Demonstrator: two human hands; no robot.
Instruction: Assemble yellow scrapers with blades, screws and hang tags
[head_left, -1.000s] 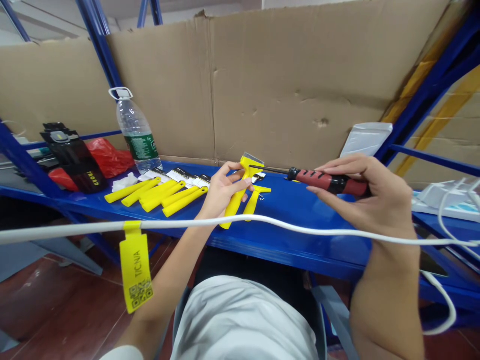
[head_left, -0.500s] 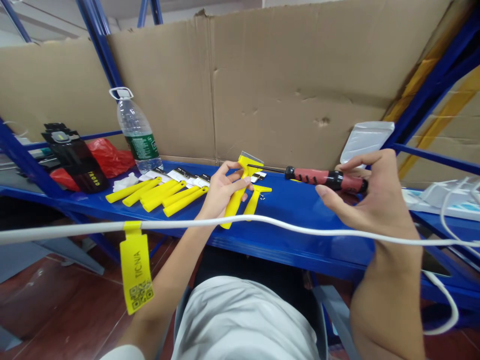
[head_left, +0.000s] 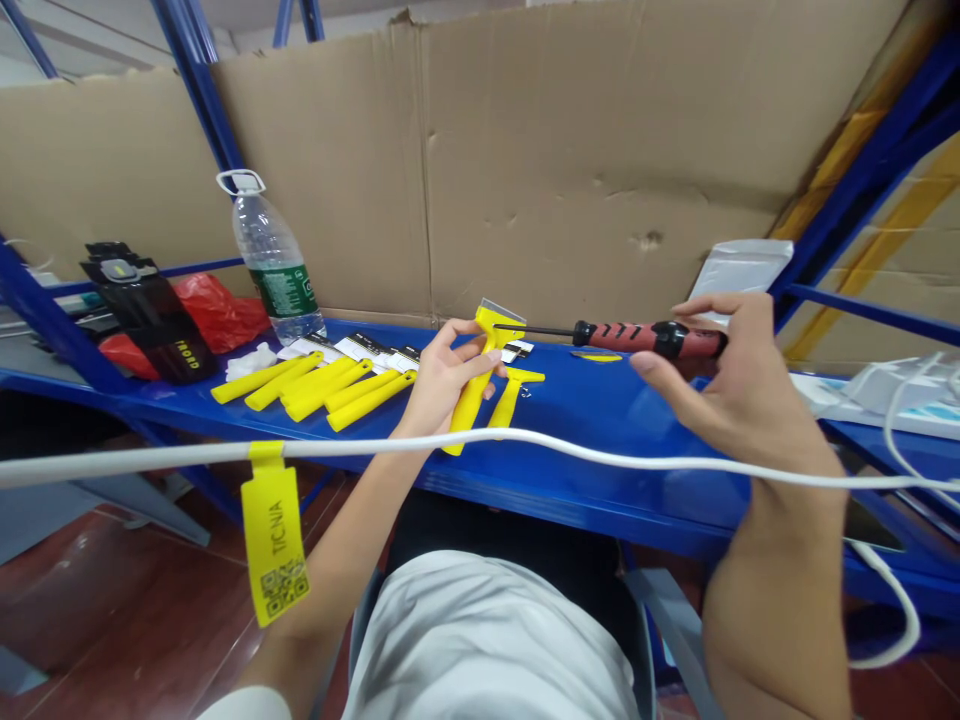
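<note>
My left hand (head_left: pixel 452 378) is closed around the yellow handle of a scraper (head_left: pixel 469 405), whose wide head with a clear strip points up and away. The thin shaft of a red and black screwdriver (head_left: pixel 626 337) reaches left, its tip at the scraper's head. My right hand (head_left: pixel 739 385) holds the screwdriver's handle from the right end, with thumb below and fingers above. Just right of the held scraper, a second yellow scraper (head_left: pixel 508 398) lies on the blue bench (head_left: pixel 600 420). Tiny bright bits, perhaps screws, are beside it.
Several yellow handles (head_left: pixel 349 392) lie in a row at left, with printed cards (head_left: pixel 365 350) behind. A water bottle (head_left: pixel 277 265), a black flask (head_left: pixel 154 320) and a red bag (head_left: pixel 221 312) stand further left. A white cable (head_left: pixel 600 457) crosses in front; cardboard (head_left: pixel 562 170) walls the back.
The screwdriver's handle has turned slightly about its shaft, and my right hand has shifted a little left with it. My left hand and the scraper stay nearly in place.
</note>
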